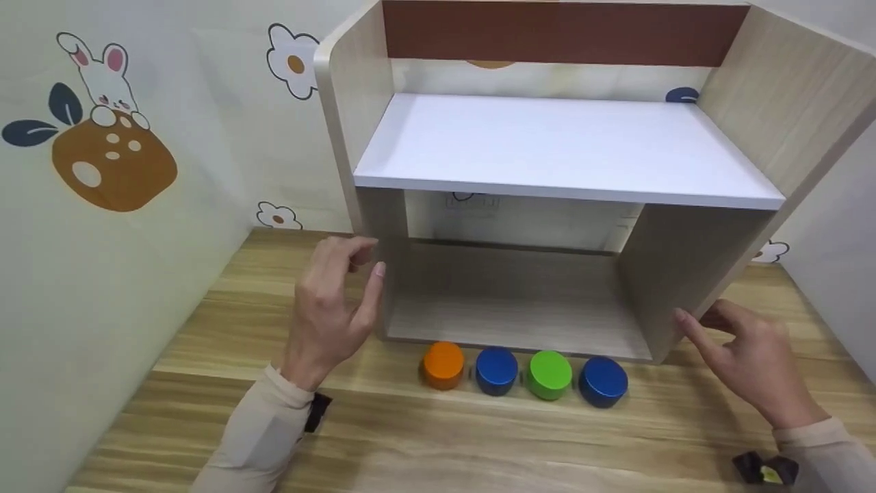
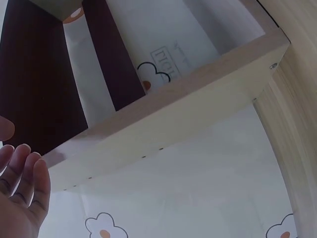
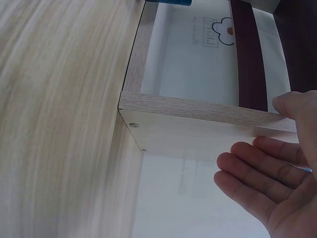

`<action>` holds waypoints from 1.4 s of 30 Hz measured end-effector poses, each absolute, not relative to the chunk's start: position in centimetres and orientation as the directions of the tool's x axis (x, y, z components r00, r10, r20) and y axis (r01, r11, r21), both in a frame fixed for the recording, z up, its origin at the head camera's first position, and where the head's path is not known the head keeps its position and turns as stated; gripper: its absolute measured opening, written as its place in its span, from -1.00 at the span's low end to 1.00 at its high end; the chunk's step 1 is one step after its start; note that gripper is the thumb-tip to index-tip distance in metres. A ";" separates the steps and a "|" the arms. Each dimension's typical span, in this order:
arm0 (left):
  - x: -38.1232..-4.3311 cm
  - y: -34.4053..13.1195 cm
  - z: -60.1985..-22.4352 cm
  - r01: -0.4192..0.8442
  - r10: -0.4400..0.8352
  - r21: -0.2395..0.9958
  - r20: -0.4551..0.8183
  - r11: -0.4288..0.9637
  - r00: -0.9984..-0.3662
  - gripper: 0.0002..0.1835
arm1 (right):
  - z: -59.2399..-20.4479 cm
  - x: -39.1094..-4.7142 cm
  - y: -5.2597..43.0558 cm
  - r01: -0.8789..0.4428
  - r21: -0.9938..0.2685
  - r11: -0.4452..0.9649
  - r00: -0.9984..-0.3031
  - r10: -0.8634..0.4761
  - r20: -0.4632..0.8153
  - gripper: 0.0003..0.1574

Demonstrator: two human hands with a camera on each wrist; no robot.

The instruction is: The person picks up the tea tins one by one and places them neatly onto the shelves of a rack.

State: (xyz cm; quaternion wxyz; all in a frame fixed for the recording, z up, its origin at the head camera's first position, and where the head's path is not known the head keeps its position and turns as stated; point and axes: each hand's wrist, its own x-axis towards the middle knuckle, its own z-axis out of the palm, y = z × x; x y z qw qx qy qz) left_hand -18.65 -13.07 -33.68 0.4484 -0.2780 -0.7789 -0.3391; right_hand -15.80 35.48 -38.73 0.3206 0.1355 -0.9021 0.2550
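Note:
A small wooden shelf unit (image 1: 513, 349) stands on the table, with a white middle board (image 1: 561, 147) and a dark brown back strip (image 1: 561, 31). Beside its left side panel (image 1: 383, 239) is my left hand (image 1: 328, 301), thumb and fingers bent loosely with a gap to the wood. My right hand (image 1: 759, 363) is at the lower front of the right side panel (image 1: 691, 274). Its thumb overlaps the panel's front edge; in the right wrist view the relaxed fingers (image 3: 252, 171) lie along the outer face, and any contact is hard to tell.
Several short round cylinders line the unit's front: an orange one (image 1: 443, 365), a blue one (image 1: 496, 370), a green one (image 1: 549, 374) and another blue one (image 1: 603, 381). Walls with printed flowers and a rabbit (image 1: 113, 89) enclose the wood-grain table (image 1: 479, 445).

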 end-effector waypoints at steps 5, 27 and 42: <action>-18.6 -12.3 -34.2 0.748 0.180 0.258 0.875 0.612 -0.449 -0.78 | -38.8 -15.7 35.5 -0.393 -0.376 0.839 -0.768 -0.075 0.637 -0.81; -18.2 -10.5 -37.2 0.720 0.482 0.341 0.563 0.605 -0.671 -0.67 | -38.7 -15.7 35.3 -0.379 -0.393 0.838 -0.784 -0.065 0.617 -0.77; -18.4 -10.8 -38.5 0.610 0.591 0.550 0.240 0.571 -0.770 -0.40 | -38.7 -15.7 35.3 -0.389 -0.394 0.833 -0.775 -0.064 0.629 -0.82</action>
